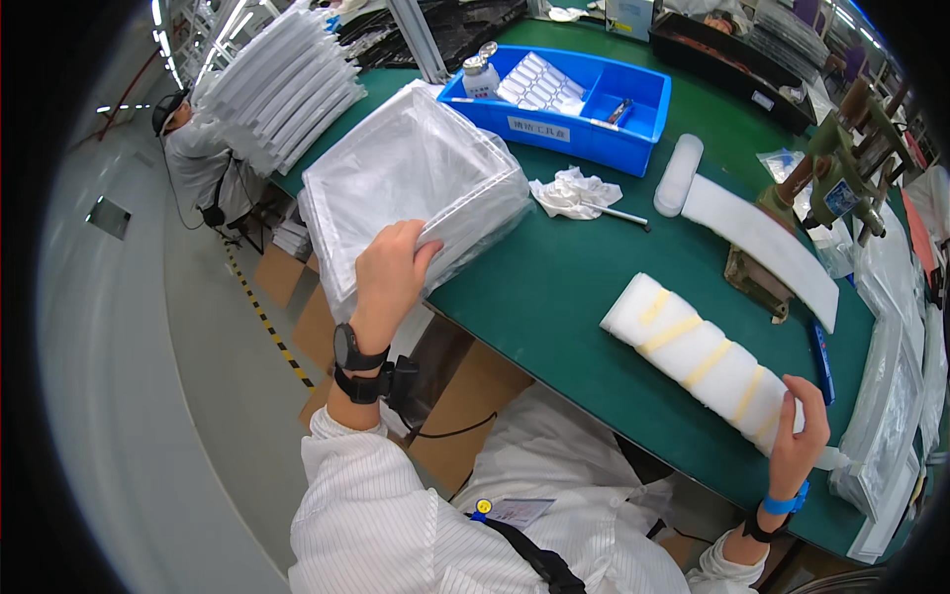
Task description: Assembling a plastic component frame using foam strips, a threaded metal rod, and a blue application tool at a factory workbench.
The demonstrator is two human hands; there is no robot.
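White taped roll (695, 358), right end against the right grip (800, 436)

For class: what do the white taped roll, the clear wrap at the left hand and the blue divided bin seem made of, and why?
Roll: probably soft foam, matte; it looks padded beneath pale-yellow tape.
Wrap: likely thin plastic film, glossy; see-through, creased, with highlights.
Bin: apparently rigid moulded plastic, slightly shiny; even colour, crisp walls.

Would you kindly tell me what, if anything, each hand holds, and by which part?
Left hand: the clear plastic, by its near edge. Right hand: at the right end of the white roll; grip unclear.
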